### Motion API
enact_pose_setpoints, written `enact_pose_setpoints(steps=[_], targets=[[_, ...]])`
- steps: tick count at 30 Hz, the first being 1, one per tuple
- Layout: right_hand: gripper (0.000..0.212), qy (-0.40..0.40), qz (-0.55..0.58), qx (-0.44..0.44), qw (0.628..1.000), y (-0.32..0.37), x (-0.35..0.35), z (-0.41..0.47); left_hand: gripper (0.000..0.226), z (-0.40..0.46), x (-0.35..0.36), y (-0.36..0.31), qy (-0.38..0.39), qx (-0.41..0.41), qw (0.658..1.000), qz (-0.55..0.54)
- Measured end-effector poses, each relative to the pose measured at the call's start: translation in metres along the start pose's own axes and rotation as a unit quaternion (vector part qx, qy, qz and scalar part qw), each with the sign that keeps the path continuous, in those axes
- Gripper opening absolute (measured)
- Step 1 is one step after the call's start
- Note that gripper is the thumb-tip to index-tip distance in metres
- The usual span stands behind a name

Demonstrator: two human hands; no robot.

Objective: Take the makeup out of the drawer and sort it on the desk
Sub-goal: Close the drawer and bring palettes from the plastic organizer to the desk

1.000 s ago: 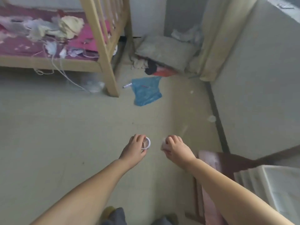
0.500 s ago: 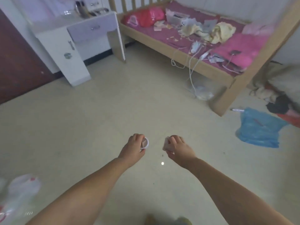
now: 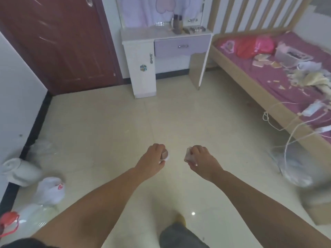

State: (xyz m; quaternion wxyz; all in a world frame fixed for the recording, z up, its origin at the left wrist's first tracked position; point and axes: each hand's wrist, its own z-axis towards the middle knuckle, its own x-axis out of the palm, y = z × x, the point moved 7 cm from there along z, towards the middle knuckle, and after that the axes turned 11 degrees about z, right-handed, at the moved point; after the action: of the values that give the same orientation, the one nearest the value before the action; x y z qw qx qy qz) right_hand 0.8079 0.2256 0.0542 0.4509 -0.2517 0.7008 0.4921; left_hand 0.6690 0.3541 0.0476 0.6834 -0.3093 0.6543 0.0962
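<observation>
Floor (image 3: 111, 122): pale cream glossy tile, filling the middle of the frame, with a dark skirting along the left wall.
Door (image 3: 59, 42): dark red-brown, panelled, upper left.
Desk (image 3: 143, 56): white vanity at top centre, with a flat top, a lilac drawer (image 3: 181, 46) whose front sits flush, and a cupboard door below left. Small blurred items stand on the back of its top.
Bed (image 3: 268, 68): light wooden frame, slatted headboard and magenta sheet, right side, strewn with cloth, paper scraps and white cables.
Plastic bags (image 3: 50, 192): white, crumpled, lower left.
Left hand (image 3: 152, 161): lower centre, fingers curled round a small round compact (image 3: 165, 154) with a white rim.
Right hand (image 3: 200, 161): just right of it, pinching a small pale flat case (image 3: 188, 156); its shape is blurred.
</observation>
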Motion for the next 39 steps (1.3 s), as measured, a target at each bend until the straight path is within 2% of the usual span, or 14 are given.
enact_pose_setpoints(steps=[7,12,19,21,25,29,39], targets=[[0.028,0.045,-0.004,-0.075,0.996,-0.013,-0.036,0.180,0.032,0.131,-0.039,0.066,-0.019,-0.073,0.997,0.000],[0.033,0.027,-0.012,-0.111,0.993,-0.023,-0.060,0.313,0.031,0.240,-0.057,0.117,-0.036,-0.099,0.994,-0.008],[0.027,0.018,-0.020,-0.103,0.994,-0.048,-0.098,0.512,0.033,0.435,-0.097,0.190,-0.034,-0.078,0.996,-0.019],[0.029,0.005,-0.018,-0.090,0.996,-0.054,-0.120,0.566,0.033,0.488,-0.119,0.207,-0.044,-0.063,0.997,-0.020],[0.043,0.042,-0.036,-0.080,0.995,-0.069,-0.135,0.659,0.031,0.579,-0.138,0.241,-0.035,-0.053,0.998,-0.017],[0.033,0.016,-0.005,-0.080,0.997,-0.078,-0.165,0.759,0.031,0.682,-0.155,0.275,-0.053,-0.046,0.997,-0.008],[0.032,0.034,0.005,-0.129,0.991,-0.119,-0.232,1.025,0.036,0.923,-0.192,0.343,-0.091,-0.087,0.992,-0.024]])
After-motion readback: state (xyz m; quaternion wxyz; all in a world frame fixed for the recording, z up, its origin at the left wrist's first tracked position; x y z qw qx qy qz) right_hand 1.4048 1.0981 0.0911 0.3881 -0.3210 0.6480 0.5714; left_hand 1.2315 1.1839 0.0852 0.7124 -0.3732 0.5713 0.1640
